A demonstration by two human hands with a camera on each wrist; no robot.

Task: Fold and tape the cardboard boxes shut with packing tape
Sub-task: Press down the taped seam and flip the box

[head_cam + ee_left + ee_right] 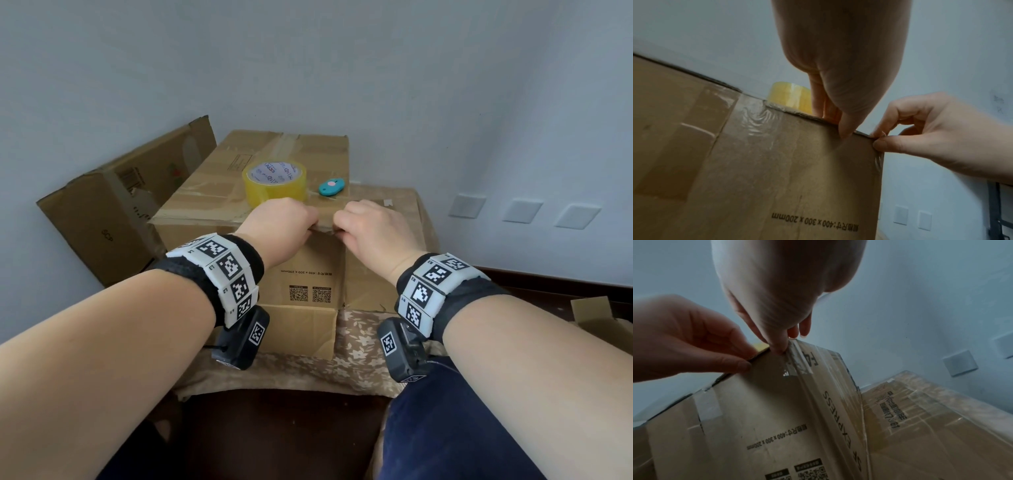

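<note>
Head view: both hands at the near top edge of the box (308, 270), tape strip going down.
L hand (281, 219) & R hand (368, 222) pinch that edge, close together; tape roll (274, 183) sits on box top just behind. Likely next: press strip flat down front face.

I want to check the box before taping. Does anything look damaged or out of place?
Yes. The cardboard box has old wrinkled clear tape peeling at its near top corner, where both hands pinch the edge. Its printing reads upside down, so it seems inverted.
</note>
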